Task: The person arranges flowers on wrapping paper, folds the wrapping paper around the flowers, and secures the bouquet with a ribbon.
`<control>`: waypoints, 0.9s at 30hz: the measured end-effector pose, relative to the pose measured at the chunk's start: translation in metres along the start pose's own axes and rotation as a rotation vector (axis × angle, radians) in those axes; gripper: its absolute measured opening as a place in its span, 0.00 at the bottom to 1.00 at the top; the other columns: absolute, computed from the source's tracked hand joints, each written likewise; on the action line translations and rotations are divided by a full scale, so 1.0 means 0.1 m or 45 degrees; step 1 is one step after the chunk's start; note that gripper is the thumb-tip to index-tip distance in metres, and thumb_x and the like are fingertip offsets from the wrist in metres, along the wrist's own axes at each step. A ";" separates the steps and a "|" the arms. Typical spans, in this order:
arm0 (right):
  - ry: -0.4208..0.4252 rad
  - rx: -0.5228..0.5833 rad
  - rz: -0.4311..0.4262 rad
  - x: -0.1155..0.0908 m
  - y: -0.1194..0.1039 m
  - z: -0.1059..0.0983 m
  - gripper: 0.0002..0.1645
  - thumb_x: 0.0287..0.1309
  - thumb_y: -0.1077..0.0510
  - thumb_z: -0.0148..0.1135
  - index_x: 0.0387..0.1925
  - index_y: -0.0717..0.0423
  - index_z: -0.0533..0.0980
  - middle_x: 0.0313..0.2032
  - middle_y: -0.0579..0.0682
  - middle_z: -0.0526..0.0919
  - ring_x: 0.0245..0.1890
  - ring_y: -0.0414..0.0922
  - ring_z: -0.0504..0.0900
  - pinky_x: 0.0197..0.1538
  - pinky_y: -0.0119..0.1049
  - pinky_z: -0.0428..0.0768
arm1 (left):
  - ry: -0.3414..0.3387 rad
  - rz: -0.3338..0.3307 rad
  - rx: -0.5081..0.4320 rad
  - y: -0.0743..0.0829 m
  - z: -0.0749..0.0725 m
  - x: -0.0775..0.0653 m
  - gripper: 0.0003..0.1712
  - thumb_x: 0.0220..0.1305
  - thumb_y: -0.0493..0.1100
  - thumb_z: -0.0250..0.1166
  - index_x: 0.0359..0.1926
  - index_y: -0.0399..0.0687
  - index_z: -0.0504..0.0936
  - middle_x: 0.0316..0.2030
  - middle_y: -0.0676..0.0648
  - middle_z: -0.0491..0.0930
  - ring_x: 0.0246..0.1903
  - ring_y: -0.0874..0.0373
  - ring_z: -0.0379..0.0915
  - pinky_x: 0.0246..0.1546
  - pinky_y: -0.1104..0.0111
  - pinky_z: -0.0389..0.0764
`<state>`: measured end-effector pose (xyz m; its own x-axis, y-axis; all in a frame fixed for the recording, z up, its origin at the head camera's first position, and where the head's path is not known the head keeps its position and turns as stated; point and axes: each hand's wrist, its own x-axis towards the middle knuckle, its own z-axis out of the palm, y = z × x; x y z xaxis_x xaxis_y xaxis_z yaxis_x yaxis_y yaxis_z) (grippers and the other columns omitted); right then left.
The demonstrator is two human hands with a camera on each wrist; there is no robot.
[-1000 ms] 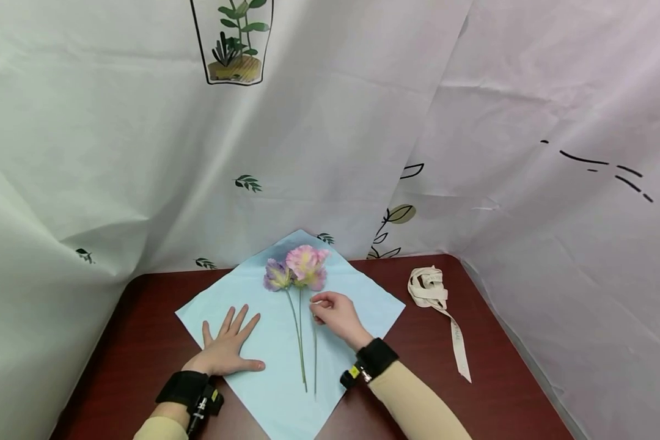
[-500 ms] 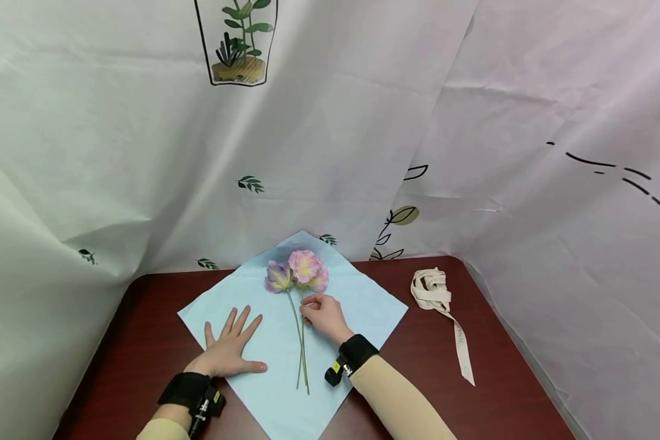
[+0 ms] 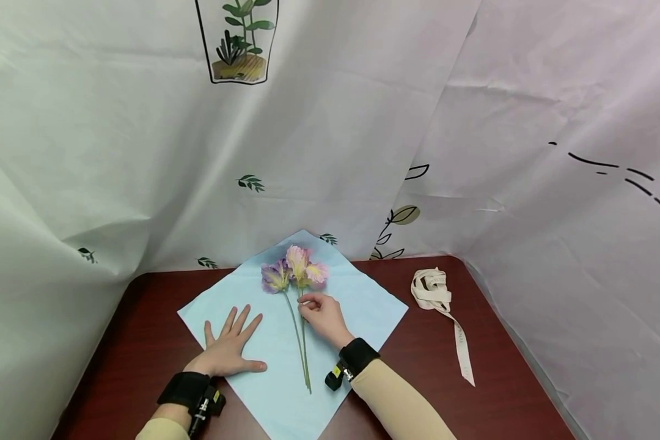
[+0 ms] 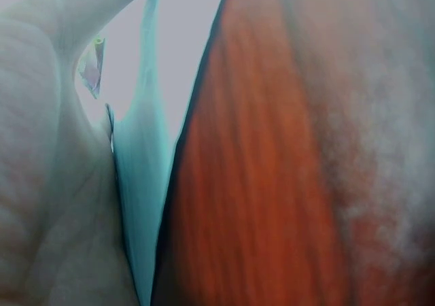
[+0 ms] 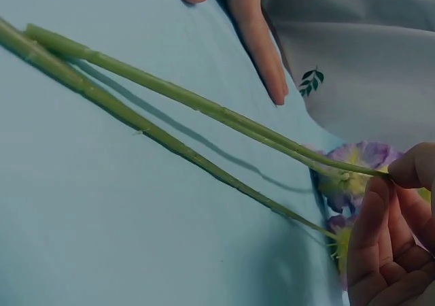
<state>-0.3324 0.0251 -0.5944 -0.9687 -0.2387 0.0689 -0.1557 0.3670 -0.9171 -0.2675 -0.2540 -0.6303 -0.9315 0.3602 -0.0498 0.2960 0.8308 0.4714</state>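
Observation:
A light blue sheet of wrapping paper [image 3: 374,302] lies as a diamond on the table. Several artificial flowers rest over it, a purple and yellow bloom [image 3: 275,277] on the left and pink blooms [image 3: 315,273] beside it. Between thumb and finger, my right hand [image 3: 323,315] pinches a green stem [image 5: 234,117] just below the blooms. In the right wrist view a second stem [image 5: 183,155] runs alongside, converging with it toward the cut ends. My left hand [image 3: 225,351] presses on the paper's left side, fingers spread; its palm [image 4: 61,204] fills the left of its wrist view.
A loosely coiled cream ribbon [image 3: 431,290] lies on the right of the dark red table [image 3: 506,391], its printed tail trailing toward the front. White fabric with plant prints [image 3: 330,122] hangs behind the table and along its sides.
My right hand has moved left with the pinched flower, bringing its stem against the others. The pink bloom has turned and sits closer in. My left hand has stayed in place.

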 end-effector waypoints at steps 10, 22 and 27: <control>-0.068 -0.133 0.060 0.02 0.08 -0.02 0.12 0.65 0.50 0.66 0.44 0.51 0.87 0.30 0.41 0.86 0.29 0.37 0.80 0.37 0.34 0.77 | -0.054 -0.047 0.072 0.06 -0.06 0.02 0.68 0.45 0.82 0.66 0.80 0.56 0.54 0.80 0.39 0.39 0.77 0.33 0.26 0.58 0.24 0.20; -0.090 -0.148 0.062 0.00 0.00 0.01 0.13 0.67 0.51 0.65 0.47 0.52 0.87 0.35 0.42 0.87 0.32 0.36 0.81 0.39 0.33 0.77 | -0.011 -0.018 0.044 0.04 -0.04 0.00 0.68 0.45 0.81 0.67 0.80 0.54 0.56 0.80 0.38 0.41 0.77 0.32 0.28 0.57 0.23 0.20; -0.097 -0.159 0.095 -0.04 0.03 0.00 0.15 0.66 0.48 0.65 0.47 0.51 0.87 0.39 0.43 0.89 0.38 0.38 0.84 0.44 0.37 0.80 | -0.041 -0.036 0.093 0.09 -0.10 -0.02 0.67 0.47 0.82 0.66 0.80 0.55 0.54 0.80 0.39 0.40 0.77 0.32 0.28 0.58 0.23 0.24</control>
<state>-0.3291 0.0277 -0.5975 -0.9616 -0.2725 -0.0319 -0.1115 0.4944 -0.8621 -0.2655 -0.2513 -0.6173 -0.9327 0.3490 -0.0910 0.2857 0.8689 0.4043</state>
